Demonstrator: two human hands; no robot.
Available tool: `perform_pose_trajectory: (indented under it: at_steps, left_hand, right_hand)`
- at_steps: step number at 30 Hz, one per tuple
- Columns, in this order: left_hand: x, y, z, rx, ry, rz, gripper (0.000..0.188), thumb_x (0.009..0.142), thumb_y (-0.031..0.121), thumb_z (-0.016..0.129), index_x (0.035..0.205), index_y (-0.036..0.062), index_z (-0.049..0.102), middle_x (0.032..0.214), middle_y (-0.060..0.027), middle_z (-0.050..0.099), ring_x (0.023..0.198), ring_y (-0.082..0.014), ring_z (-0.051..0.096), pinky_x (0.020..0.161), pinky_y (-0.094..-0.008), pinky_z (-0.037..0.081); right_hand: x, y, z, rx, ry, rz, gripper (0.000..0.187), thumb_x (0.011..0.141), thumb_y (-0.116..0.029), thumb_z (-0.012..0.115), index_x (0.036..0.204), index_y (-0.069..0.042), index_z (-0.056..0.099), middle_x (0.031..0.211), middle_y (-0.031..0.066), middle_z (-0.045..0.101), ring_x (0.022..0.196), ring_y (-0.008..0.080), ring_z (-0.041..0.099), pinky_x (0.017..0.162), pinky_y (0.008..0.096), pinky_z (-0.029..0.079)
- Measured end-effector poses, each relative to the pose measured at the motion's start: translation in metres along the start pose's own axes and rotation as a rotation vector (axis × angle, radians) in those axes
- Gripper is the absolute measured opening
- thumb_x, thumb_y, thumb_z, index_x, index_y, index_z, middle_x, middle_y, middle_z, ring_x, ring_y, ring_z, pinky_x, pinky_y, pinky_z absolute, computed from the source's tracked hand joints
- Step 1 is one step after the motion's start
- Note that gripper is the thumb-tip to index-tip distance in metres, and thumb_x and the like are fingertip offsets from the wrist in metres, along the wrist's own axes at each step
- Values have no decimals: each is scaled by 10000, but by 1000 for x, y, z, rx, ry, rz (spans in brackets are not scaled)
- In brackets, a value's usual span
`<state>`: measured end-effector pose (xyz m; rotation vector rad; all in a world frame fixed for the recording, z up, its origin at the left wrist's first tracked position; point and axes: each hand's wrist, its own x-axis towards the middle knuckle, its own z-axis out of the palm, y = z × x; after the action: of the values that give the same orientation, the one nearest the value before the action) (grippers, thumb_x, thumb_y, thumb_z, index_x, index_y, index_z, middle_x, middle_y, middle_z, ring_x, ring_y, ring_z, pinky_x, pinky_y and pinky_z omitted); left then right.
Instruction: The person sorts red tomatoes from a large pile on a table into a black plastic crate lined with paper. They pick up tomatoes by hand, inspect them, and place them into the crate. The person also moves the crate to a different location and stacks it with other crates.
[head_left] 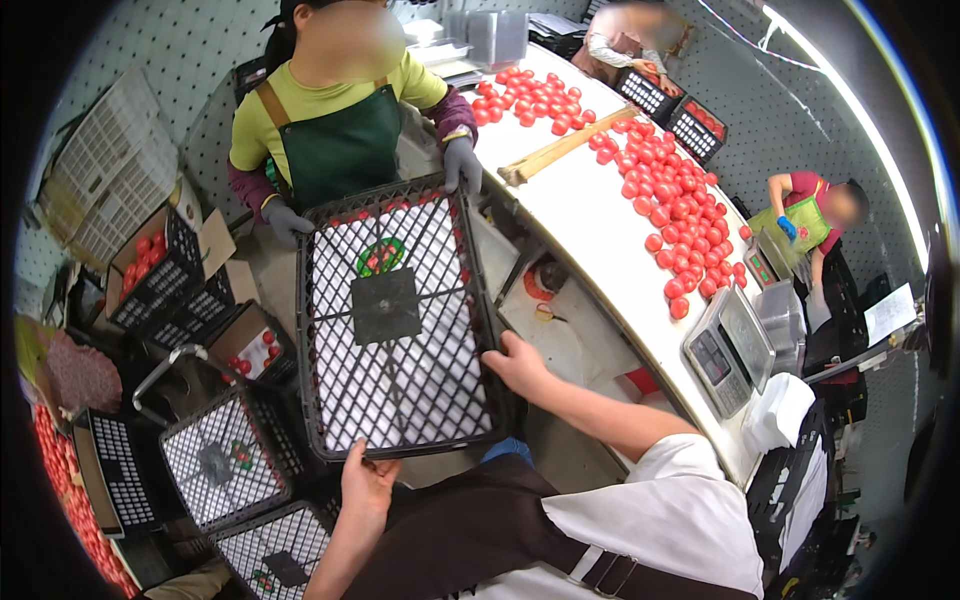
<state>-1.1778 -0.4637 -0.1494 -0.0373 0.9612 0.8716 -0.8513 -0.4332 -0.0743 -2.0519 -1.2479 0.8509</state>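
Observation:
A large black plastic crate (420,305) is held up in front of me, its lattice facing up. White sheeting and bits of red show through the gaps. My left hand (368,482) holds its near edge, palm turned up, with some fingers hidden under the rim. Around the right side closes my right hand (516,366). Across from me, a co-worker in a green apron (343,140) supports the far end; one grey-gloved hand (463,165) is at the far right corner and the other gloved hand (287,220) at the far left.
A white table (590,215) curves along the right, bearing many tomatoes (680,190), a wooden bar (565,147) and a scale (722,355). Lattice-topped crates (222,462) and a metal handle (170,375) stand at lower left. Two more people work beyond the table.

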Motion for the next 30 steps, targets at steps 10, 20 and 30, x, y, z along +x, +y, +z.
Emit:
perform_pose_trajectory:
  at_steps: [10, 20, 30]
  left_hand:
    - [10, 8, 16, -45, -437, -344, 339, 973, 155, 464, 1179, -103, 541, 1274, -231, 571, 1092, -266, 599, 895, -327, 535]
    - [37, 15, 17, 693, -1118, -608, 365, 1020, 237, 476, 1344, 72, 507, 1384, -114, 520, 1233, -225, 522, 998, -385, 444]
    - [94, 113, -11, 1168, -821, 56, 301, 1018, 297, 530, 981, 3, 583, 815, -65, 655, 762, -123, 618, 747, -269, 512]
  right_hand:
    - [31, -28, -30, -267, 262, -41, 416, 812, -346, 609, 943, 49, 616, 882, 226, 673, 844, 328, 661, 779, 412, 505]
    - [85, 41, 3, -547, 553, -165, 376, 936, -319, 542, 1100, 11, 615, 1073, 273, 638, 1045, 417, 601, 906, 478, 462]
    - [18, 106, 1, 101, 670, 42, 402, 950, -370, 601, 956, 31, 634, 688, 115, 639, 628, 208, 651, 578, 339, 508]
